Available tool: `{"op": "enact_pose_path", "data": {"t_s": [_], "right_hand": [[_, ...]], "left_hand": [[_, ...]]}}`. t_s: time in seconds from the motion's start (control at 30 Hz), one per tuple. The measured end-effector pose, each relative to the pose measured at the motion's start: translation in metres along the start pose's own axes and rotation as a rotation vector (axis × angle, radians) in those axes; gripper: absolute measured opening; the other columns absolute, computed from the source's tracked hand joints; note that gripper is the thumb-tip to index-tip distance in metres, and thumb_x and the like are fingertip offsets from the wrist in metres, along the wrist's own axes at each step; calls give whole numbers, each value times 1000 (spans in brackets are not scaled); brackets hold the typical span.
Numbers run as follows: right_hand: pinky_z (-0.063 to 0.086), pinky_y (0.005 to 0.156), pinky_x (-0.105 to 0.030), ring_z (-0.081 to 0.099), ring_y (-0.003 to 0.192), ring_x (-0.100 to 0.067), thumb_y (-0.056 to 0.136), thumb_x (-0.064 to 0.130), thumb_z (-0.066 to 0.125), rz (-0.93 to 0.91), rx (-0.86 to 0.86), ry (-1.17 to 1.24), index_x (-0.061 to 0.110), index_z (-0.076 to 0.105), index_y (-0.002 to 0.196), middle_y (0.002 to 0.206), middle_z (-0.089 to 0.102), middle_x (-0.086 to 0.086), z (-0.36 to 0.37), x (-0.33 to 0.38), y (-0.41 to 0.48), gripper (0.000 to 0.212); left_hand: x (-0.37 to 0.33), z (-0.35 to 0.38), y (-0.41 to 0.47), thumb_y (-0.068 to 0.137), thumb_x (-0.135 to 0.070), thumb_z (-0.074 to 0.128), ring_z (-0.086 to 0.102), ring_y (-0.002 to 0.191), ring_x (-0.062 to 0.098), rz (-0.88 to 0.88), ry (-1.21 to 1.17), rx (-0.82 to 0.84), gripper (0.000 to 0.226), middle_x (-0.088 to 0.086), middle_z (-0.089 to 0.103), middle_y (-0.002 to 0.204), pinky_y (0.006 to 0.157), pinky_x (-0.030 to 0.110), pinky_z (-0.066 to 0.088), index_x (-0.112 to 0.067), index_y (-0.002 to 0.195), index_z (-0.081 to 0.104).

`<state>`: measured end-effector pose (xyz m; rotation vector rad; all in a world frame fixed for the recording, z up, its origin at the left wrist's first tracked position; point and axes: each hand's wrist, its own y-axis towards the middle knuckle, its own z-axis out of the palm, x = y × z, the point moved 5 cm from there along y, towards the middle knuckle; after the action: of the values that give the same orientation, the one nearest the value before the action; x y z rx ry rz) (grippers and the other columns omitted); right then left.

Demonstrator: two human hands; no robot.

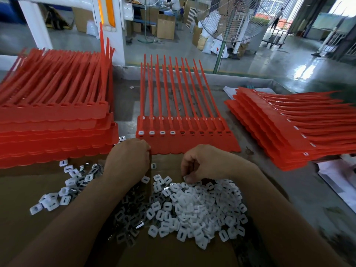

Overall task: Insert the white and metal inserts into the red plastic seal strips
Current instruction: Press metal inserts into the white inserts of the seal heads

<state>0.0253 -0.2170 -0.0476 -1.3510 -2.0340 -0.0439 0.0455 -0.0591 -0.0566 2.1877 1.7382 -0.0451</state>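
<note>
A red sheet of joined seal strips (192,139) lies in the middle of the bench, tails pointing away from me. White inserts sit in its leftmost sockets (156,132); the sockets to the right are open. A big heap of white inserts (194,212) lies on cardboard in front, with dark metal inserts (129,218) beside it on the left. My left hand (129,157) curls at the sheet's near left corner and seems to grip its edge. Over the top of the white heap, my right hand (204,162) pinches a white insert (186,178).
A tall stack of red strip sheets (54,122) stands at the left, a fanned stack with inserts (289,128) at the right. Loose inserts (63,189) scatter on the cardboard (23,189). White papers (339,180) lie at the right edge. A floor fan (229,18) stands beyond the bench.
</note>
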Motion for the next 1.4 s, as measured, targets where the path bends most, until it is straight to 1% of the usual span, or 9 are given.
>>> {"op": "enact_pose_path", "data": {"t_s": [0.2, 0.3, 0.47, 0.57, 0.73, 0.9, 1.1, 1.2, 1.4], "right_hand": [[45, 64, -10, 54, 66, 9, 77, 14, 72, 3, -10, 42, 23, 63, 79, 77, 61, 15, -2, -4, -1, 13], [48, 71, -18, 56, 67, 3, 78, 11, 71, 4, -35, 124, 23, 63, 79, 74, 61, 13, -3, -8, 1, 14], [46, 67, -10, 57, 66, 5, 79, 11, 70, -3, -80, 200, 22, 68, 79, 74, 67, 9, -7, -11, 1, 12], [48, 67, -10, 62, 70, -3, 80, 9, 69, 13, -136, 277, 18, 66, 79, 79, 71, 1, -12, -14, 0, 10], [44, 54, -7, 58, 56, 3, 81, 8, 67, 53, -321, 337, 17, 64, 75, 64, 65, 9, -27, -19, 3, 11], [48, 66, -20, 57, 68, -6, 82, 8, 65, 99, -503, 257, 19, 62, 71, 74, 64, 2, -44, -24, 18, 16], [39, 63, -19, 54, 79, -9, 85, 8, 62, 105, -637, 179, 8, 67, 86, 84, 62, 1, -53, -29, 44, 5], [38, 72, -21, 52, 84, -8, 86, 10, 61, 125, -628, 154, 8, 68, 88, 94, 64, -1, -51, -30, 53, 8], [37, 72, -22, 51, 85, -8, 87, 13, 61, 137, -560, 26, 11, 68, 89, 99, 64, 0, -50, -28, 62, 8]], "left_hand": [[1, 1, 0, 92, -21, 39, 59, 93, 15, 2, 7, 2, 28, 0, 64, 109, 76, 24, 42, -18, 102, 65], [1, 1, 0, 92, -21, 39, 59, 92, 15, -1, 2, -1, 28, 0, 64, 108, 75, 24, 42, -17, 102, 65], [0, 1, 1, 93, -22, 39, 58, 93, 15, -5, 3, 8, 28, 0, 63, 108, 75, 23, 40, -18, 103, 64], [0, 1, 2, 93, -22, 39, 59, 93, 15, -1, 2, 8, 28, 0, 63, 108, 76, 24, 42, -17, 103, 65], [0, 1, 2, 92, -22, 38, 59, 93, 16, 2, 2, 9, 29, 0, 64, 108, 76, 26, 44, -17, 102, 65], [-1, 0, 2, 93, -23, 37, 58, 93, 15, -1, 8, 13, 29, 0, 63, 108, 76, 24, 42, -18, 104, 63], [-1, -1, 0, 91, -18, 41, 60, 93, 16, 6, 12, 18, 26, 0, 63, 107, 78, 27, 45, -18, 103, 64], [-3, -2, 0, 91, -19, 42, 60, 93, 17, 10, 23, 18, 26, 0, 63, 107, 79, 29, 47, -18, 104, 64], [-2, -2, 0, 92, -19, 41, 60, 86, 17, 22, 19, 13, 24, 2, 63, 99, 75, 28, 48, -15, 98, 64]]}}
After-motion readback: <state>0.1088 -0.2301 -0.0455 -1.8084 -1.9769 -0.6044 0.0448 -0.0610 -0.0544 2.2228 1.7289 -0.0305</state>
